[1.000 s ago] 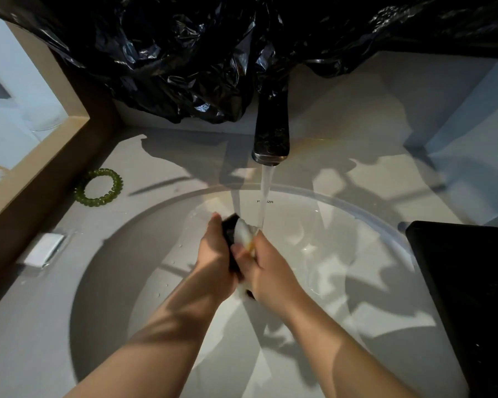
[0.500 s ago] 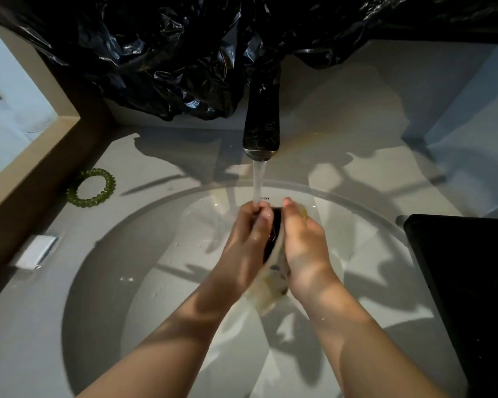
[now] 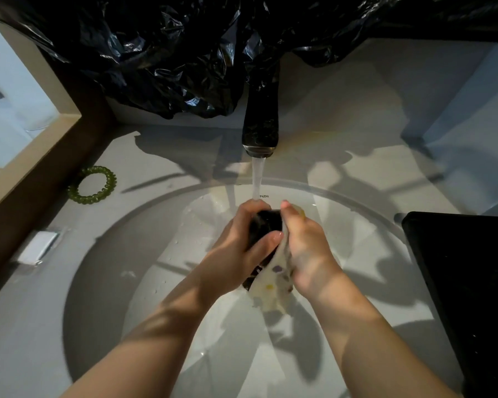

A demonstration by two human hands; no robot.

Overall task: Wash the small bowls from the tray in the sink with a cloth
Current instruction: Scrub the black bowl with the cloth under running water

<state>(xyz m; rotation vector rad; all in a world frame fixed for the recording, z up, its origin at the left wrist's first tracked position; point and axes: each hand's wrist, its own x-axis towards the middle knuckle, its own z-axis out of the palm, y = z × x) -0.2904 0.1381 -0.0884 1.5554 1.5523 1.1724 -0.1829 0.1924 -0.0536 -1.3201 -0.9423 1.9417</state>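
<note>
Closest in, two bare forearms reach up from the lower edge over the round white ceramic sink basin (image 3: 112, 282), so that whatever drips falls into it.

The left hand (image 3: 236, 248) is wrapped round the small black bowl (image 3: 266, 225). Its fingers (image 3: 250, 205) curl over the far side and its thumb lies across the near side, a grip that probably serves to steady the bowl against rubbing. The bowl is above the middle of the basin, tilted on edge between the two hands, not resting on the basin.

The right hand (image 3: 308, 254) presses against it from the other side. Its fingers are bent and bunch the pale cloth with coloured spots (image 3: 273, 285) against the bowl. The loose end of the cloth hangs below both hands. How far the cloth reaches inside the bowl is hidden by the fingers.

To the right, the flat black tray (image 3: 457, 282) sits at the basin's rim, within easy reach for the next bowl. Its surface is too dark to tell what lies on it.

Just beyond the hands, the thin stream of running water (image 3: 258, 179) lands on the left fingertips at the bowl's upper edge. I judge the bowl is held there so that it is rinsed while being wiped. The stream comes from the dark metal tap (image 3: 260, 122) straight above.

On the grey counter to the far left lies a green beaded ring (image 3: 94, 185), well away from the water. Crumpled black plastic sheeting (image 3: 170, 53) hangs across the back wall.
</note>
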